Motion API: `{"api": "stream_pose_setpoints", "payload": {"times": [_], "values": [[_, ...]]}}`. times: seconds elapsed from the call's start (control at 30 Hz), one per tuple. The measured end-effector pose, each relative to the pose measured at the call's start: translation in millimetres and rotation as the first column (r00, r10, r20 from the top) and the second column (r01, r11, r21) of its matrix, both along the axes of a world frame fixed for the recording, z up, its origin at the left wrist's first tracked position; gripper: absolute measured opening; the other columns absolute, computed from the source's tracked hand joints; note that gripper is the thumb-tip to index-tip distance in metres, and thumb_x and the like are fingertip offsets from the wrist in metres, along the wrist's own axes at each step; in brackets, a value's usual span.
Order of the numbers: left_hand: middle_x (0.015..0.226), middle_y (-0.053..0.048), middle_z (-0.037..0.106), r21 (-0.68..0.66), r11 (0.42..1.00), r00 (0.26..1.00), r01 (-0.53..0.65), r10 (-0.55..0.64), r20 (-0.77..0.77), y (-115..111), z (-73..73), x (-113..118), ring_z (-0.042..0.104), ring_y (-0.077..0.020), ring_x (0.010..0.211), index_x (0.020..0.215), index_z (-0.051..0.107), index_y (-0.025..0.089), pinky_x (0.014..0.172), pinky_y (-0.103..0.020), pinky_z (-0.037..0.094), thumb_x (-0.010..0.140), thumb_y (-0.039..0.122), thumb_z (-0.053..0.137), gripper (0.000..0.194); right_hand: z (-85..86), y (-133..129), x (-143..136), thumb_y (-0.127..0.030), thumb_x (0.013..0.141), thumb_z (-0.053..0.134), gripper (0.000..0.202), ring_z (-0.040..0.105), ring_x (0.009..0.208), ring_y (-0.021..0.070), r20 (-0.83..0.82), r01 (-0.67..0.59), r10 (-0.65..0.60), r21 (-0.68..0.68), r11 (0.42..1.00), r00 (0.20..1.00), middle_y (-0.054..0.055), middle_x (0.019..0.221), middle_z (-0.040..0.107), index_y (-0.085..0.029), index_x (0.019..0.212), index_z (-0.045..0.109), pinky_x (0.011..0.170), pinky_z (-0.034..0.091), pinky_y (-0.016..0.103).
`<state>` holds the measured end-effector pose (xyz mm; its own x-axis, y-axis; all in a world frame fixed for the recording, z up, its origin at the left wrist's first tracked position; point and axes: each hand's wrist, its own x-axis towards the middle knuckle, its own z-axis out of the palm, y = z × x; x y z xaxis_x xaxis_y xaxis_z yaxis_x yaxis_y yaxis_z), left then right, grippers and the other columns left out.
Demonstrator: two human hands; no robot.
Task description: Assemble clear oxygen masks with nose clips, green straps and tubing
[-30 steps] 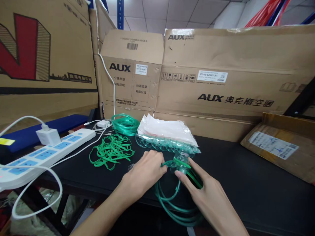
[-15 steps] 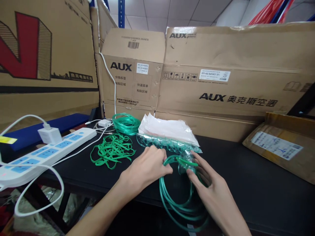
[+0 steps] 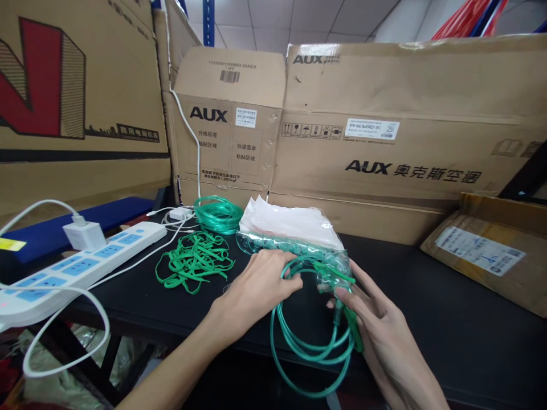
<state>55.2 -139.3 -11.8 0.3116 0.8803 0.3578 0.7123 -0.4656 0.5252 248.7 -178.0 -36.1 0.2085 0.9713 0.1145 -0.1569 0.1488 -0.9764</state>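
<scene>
My left hand (image 3: 267,280) curls its fingers round the upper part of a coil of clear green tubing (image 3: 294,347), whose loops hang over the table's front edge. In my right hand (image 3: 370,310) is a clear plastic oxygen mask (image 3: 331,279), gripped between thumb and fingers. A green elastic strap (image 3: 354,330) is on the mask and hangs down beside my right fingers. Just behind my hands lies a row of similar clear green-tinted plastic pieces (image 3: 277,244), against a stack of white sheets or bags (image 3: 290,222).
A heap of green elastic straps (image 3: 194,262) and another green tubing coil (image 3: 219,215) lie to the left on the black table (image 3: 410,307). Farther left is a white power strip (image 3: 81,265) with cables. Cardboard boxes (image 3: 384,159) stand behind; an opened carton (image 3: 487,250) is at right.
My right hand has shifted slightly right with the mask, turning it so its tube end points down. The hanging tubing loops have swung a little left, and the strap now dangles.
</scene>
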Motion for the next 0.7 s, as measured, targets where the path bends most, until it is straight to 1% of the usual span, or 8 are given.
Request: {"api": "stream_pose_setpoints", "payload": {"times": [0.1, 0.2, 0.3, 0.37, 0.4, 0.5, 0.57, 0.7], "values": [[0.120, -0.007, 0.073, 0.063, 0.998, 1.000, -0.002, 0.000, 0.026, -1, 1.0, 6, 0.066, -0.0265, 0.112, 0.124, 0.070, 0.020, 0.100, -0.036, 0.048, 0.092, 0.030, 0.058, 0.036, -1.3, 0, -5, -0.038, 0.073, 0.089, 0.079, 0.069, 0.078, 0.0169, -0.045, 0.032, -0.031, 0.026, 0.999, 0.999, 0.001, 0.093, 0.078, -0.022, 0.144, 0.058, 0.076, 0.057, 0.026], [0.109, -0.006, 0.074, 0.082, 0.996, 1.000, 0.019, -0.020, 0.010, -3, 2.2, 8, 0.068, -0.0246, 0.101, 0.117, 0.073, 0.020, 0.095, -0.035, 0.050, 0.094, 0.028, 0.057, 0.029, -1.0, 0, -7, -0.036, 0.071, 0.091, 0.077, 0.069, 0.080, 0.0145, -0.091, 0.046, -0.045, 0.014, 0.999, 0.995, -0.002, 0.087, 0.077, -0.024, 0.141, 0.060, 0.074, 0.056, 0.020], [0.106, -0.005, 0.073, 0.094, 0.994, 0.999, 0.052, -0.053, 0.008, -6, 3.1, 10, 0.068, -0.0233, 0.096, 0.114, 0.073, 0.021, 0.092, -0.034, 0.051, 0.095, 0.029, 0.057, 0.026, 0.4, 2, -5, -0.036, 0.069, 0.092, 0.053, 0.066, 0.069, 0.0112, -0.173, 0.018, -0.021, -0.022, 1.000, 0.985, -0.004, 0.076, 0.073, -0.022, 0.117, 0.074, 0.067, 0.056, 0.016], [0.106, -0.005, 0.072, 0.104, 0.991, 0.996, 0.082, -0.084, 0.008, -8, 2.7, 13, 0.068, -0.0222, 0.094, 0.113, 0.073, 0.021, 0.090, -0.033, 0.052, 0.097, 0.029, 0.055, 0.025, 1.0, 3, -4, -0.039, 0.070, 0.091, 0.035, 0.066, 0.066, 0.0121, -0.207, -0.017, 0.007, -0.046, 0.999, 0.978, -0.003, 0.071, 0.070, -0.019, 0.095, 0.078, 0.065, 0.058, 0.017], [0.105, -0.005, 0.072, 0.105, 0.989, 0.995, 0.099, -0.100, 0.004, -9, 2.0, 15, 0.068, -0.0219, 0.094, 0.113, 0.072, 0.021, 0.090, -0.033, 0.052, 0.098, 0.029, 0.054, 0.025, 1.2, 3, -4, -0.041, 0.070, 0.090, 0.032, 0.068, 0.068, 0.0139, -0.215, -0.025, 0.014, -0.049, 0.998, 0.976, -0.001, 0.072, 0.071, -0.018, 0.089, 0.078, 0.067, 0.060, 0.019], [0.109, -0.006, 0.070, 0.088, 0.989, 0.993, 0.120, -0.119, -0.017, -12, -2.4, 21, 0.068, -0.0239, 0.098, 0.120, 0.070, 0.020, 0.092, -0.035, 0.053, 0.098, 0.029, 0.053, 0.029, 2.4, 2, -7, -0.041, 0.074, 0.086, 0.028, 0.074, 0.091, 0.0236, -0.254, -0.034, 0.025, -0.034, 0.999, 0.967, 0.004, 0.090, 0.078, -0.020, 0.092, 0.079, 0.085, 0.063, 0.032], [0.117, -0.008, 0.069, 0.074, 0.991, 0.994, 0.107, -0.106, -0.025, -13, -5.8, 23, 0.066, -0.0265, 0.105, 0.129, 0.066, 0.021, 0.098, -0.039, 0.052, 0.098, 0.031, 0.054, 0.035, 3.9, 0, -9, -0.039, 0.077, 0.084, 0.026, 0.073, 0.107, 0.0276, -0.299, -0.051, 0.045, -0.011, 0.999, 0.953, 0.004, 0.104, 0.079, -0.023, 0.096, 0.079, 0.096, 0.060, 0.039], [0.121, -0.008, 0.067, 0.039, 0.991, 0.991, 0.124, -0.122, -0.058, -15, -8.7, 26, 0.067, -0.0282, 0.107, 0.144, 0.056, 0.024, 0.100, -0.043, 0.052, 0.102, 0.036, 0.048, 0.044, 5.5, -3, -8, -0.033, 0.078, 0.081, 0.022, 0.070, 0.116, 0.0298, -0.329, -0.077, 0.074, 0.005, 0.997, 0.942, 0.003, 0.117, 0.078, -0.025, 0.098, 0.077, 0.102, 0.057, 0.044]]}}
